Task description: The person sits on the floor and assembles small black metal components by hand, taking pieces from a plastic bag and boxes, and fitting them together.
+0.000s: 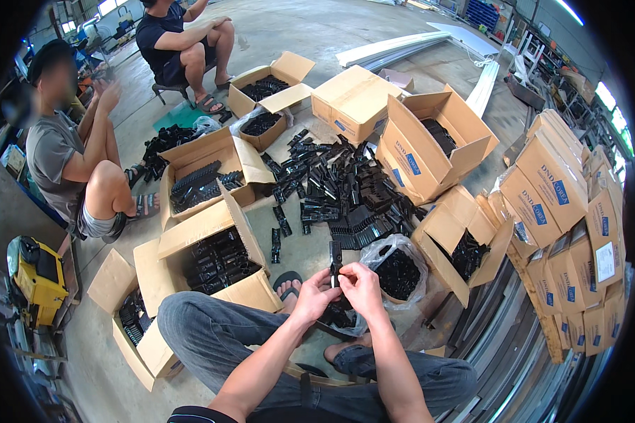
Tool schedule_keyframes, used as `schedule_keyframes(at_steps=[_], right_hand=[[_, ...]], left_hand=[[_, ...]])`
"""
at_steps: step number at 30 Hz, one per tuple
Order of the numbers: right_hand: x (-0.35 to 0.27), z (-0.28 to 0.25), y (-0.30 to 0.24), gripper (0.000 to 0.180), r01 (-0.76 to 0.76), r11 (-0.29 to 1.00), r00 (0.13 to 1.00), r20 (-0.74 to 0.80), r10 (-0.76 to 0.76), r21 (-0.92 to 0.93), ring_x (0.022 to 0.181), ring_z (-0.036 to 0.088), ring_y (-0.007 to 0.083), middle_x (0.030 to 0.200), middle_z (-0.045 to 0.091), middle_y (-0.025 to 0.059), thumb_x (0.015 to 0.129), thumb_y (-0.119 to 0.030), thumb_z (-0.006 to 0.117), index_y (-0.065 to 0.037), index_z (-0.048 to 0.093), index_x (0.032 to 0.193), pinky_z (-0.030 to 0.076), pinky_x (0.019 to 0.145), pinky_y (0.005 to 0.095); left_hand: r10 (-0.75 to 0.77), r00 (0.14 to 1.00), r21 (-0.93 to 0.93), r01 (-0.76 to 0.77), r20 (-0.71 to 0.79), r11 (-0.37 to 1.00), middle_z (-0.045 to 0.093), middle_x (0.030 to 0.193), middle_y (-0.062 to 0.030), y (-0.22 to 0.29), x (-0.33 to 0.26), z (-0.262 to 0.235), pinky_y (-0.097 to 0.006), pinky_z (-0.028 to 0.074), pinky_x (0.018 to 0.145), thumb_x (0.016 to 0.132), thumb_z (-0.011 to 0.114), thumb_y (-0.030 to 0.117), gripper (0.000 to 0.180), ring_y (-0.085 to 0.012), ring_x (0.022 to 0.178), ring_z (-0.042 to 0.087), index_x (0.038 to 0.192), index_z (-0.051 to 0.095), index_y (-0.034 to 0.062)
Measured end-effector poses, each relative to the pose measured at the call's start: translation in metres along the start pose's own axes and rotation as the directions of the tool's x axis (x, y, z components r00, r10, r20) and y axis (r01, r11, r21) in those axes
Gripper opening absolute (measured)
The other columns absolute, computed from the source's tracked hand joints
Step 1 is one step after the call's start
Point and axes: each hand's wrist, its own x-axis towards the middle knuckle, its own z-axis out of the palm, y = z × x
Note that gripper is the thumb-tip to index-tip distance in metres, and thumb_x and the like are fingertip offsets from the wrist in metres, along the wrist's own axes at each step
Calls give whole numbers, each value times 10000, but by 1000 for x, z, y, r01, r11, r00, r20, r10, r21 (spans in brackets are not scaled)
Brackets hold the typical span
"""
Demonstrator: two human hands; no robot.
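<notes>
Both of my hands are together above my lap, closed on one black plastic part that stands upright between them. My left hand grips it low on its left side. Fingertips of my right hand pinch it from the right, by a small white piece at its lower end. Just below the hands is a bag of black parts, partly hidden by them. Right of my hand stands a clear plastic bag filled with small black pieces. A large pile of similar black parts covers the floor ahead.
Open cartons with black parts surround me: one box at left, another box at right. A closed carton lies beyond the pile. Stacked cartons and long metal bars fill the right. Two people sit at the left.
</notes>
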Motion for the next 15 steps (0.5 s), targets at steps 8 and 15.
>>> schedule_keyframes(at_steps=[8, 15], right_hand=[[1, -8, -8, 147, -68, 997, 995, 66, 70, -29, 753, 707, 247, 844, 697, 156, 785, -1, 709, 29, 670, 923, 559, 685, 353], [0, -3, 2, 143, -59, 998, 994, 93, 57, 12, 760, 706, 255, 864, 695, 166, 788, 10, 699, 27, 673, 927, 561, 696, 357]], left_hand=[[33, 999, 32, -33, -3, 999, 646, 1195, -127, -1, 0, -1, -295, 571, 833, 868, 668, -67, 519, -188, 1032, 665, 1354, 487, -58], [60, 998, 127, -55, -34, 990, 663, 1193, -145, 1, -1, 1, -274, 559, 782, 848, 658, -24, 640, -160, 927, 678, 1444, 426, -67]])
